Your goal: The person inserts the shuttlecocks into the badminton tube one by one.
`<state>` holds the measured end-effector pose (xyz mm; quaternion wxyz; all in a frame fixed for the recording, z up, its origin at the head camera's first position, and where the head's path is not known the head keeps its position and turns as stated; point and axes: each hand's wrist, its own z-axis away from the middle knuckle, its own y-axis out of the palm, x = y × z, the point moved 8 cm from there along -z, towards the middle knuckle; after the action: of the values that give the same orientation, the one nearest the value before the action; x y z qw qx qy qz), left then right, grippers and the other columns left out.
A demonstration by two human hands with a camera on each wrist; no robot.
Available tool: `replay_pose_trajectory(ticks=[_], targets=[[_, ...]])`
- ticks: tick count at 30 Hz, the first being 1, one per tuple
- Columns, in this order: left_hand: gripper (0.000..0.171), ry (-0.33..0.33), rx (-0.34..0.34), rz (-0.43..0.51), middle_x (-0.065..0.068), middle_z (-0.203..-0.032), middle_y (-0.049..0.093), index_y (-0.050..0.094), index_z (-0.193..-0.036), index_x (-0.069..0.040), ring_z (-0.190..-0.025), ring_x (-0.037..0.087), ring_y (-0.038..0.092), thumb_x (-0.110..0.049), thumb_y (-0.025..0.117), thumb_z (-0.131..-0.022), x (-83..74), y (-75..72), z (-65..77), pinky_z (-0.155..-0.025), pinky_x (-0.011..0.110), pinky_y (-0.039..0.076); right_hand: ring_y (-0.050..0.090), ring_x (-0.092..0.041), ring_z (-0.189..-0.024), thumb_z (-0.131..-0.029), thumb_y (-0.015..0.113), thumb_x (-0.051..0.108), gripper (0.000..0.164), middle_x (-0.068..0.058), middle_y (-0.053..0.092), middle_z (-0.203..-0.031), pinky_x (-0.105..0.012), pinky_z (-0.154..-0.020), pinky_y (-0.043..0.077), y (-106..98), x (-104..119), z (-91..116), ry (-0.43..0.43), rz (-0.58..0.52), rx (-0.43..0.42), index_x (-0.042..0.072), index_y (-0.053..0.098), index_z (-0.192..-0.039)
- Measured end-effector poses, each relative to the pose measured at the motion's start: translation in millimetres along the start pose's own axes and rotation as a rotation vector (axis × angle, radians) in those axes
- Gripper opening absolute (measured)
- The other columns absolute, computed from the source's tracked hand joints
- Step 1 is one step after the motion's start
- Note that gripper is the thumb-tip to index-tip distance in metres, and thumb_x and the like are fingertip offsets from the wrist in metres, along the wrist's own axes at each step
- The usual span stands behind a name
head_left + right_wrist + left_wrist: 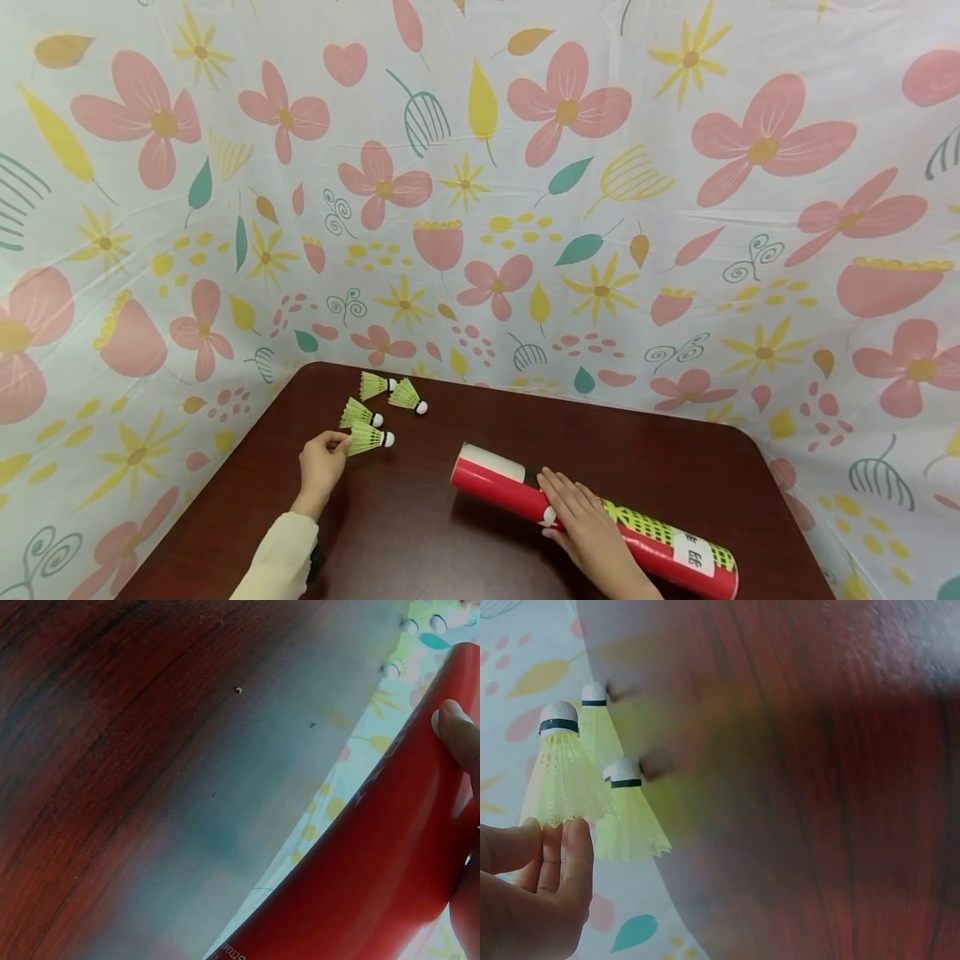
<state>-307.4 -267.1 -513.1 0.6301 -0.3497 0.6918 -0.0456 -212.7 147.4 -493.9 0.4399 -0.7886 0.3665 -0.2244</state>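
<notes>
My left hand (pixel 324 467) pinches a yellow shuttlecock (pixel 367 438) by the rim of its skirt, its white cork pointing right. In the left wrist view, thumb and fingertips meet at the skirt of this shuttlecock (pixel 564 776). Close behind it lie three more: one shuttlecock (pixel 358 414) right beside it, another (pixel 375 385) farther back, and a third (pixel 408 396) to the right. A red shuttlecock tube (pixel 498 492) slants across the right side. Over its middle, my right hand (pixel 588 529) holds it, fingers across the top and thumb on the near side.
The dark brown wooden table (pixel 420 517) has rounded back corners. A white cloth (pixel 480 183) with pink and yellow flowers hangs behind and at both sides, close to the table's edges.
</notes>
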Motion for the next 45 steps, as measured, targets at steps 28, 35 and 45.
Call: replay_pose_trajectory(ticks=[28,35,45], targets=[[0.006,0.058,0.099,0.078,0.008,-0.078,0.067,0.07,-0.091,-0.001,-0.07,0.02,0.063,-0.006,0.067,-0.09,-41.6,17.9,18.2,-0.057,0.028,0.047,0.044,-0.022,-0.132,-0.093,0.02,0.064,0.077,-0.005,0.045,-0.147,-0.018,-0.113,0.0,5.0,-5.1,-2.1,0.053,-0.014,0.068,0.013,0.039,-0.148],[0.005,0.092,0.141,0.114,0.007,-0.076,0.067,0.07,-0.089,-0.002,-0.07,0.018,0.063,-0.006,0.067,-0.09,-51.3,24.0,24.3,-0.058,0.028,0.048,0.041,-0.02,-0.134,-0.091,0.028,0.062,0.075,-0.003,0.042,-0.149,-0.041,-0.107,0.034,6.6,-6.4,-2.9,0.066,-0.008,0.102,0.015,0.036,-0.15],[0.005,0.114,0.205,0.153,0.005,-0.074,0.066,0.07,-0.087,-0.002,-0.07,0.019,0.063,-0.006,0.067,-0.09,-64.4,37.6,32.2,-0.06,0.027,0.05,0.044,-0.022,-0.131,-0.093,0.019,0.065,0.078,-0.004,0.044,-0.147,-0.017,-0.113,-0.001,6.0,-5.3,-6.4,0.045,-0.018,0.056,0.013,0.04,-0.147]])
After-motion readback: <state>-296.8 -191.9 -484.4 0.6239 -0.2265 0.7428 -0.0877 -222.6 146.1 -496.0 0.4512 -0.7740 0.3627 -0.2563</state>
